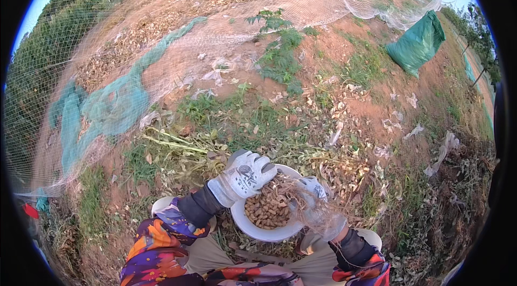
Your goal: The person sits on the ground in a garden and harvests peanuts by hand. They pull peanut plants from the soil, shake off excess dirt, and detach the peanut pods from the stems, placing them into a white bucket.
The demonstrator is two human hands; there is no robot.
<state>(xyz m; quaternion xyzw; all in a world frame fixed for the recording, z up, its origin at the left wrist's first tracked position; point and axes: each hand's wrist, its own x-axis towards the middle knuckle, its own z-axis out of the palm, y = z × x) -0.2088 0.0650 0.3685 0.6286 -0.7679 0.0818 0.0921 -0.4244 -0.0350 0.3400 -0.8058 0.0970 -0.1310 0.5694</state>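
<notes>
Between my knees stands a white basin (266, 236) partly filled with peanuts in their shells (267, 210). My left hand (248, 175), in a grey-white work glove with dark fingertips, curls over the basin's far left side and grips a bunch of dried peanut plants. The plants' tangled brown roots (278, 189) hang over the peanuts. My right hand (317, 207), gloved alike, is at the basin's right rim among these roots. Thin root strands cross its back and hide its fingers, so its grip is unclear. Pale green stems (177, 140) extend beyond my left hand.
Dry leaves and pulled plants (347, 165) litter the ground around the basin. White netting (194, 51) with bunched green mesh (117, 104) runs along the left and far side. A green sack (418, 43) stands at the far right. A leafy green plant (280, 51) grows ahead.
</notes>
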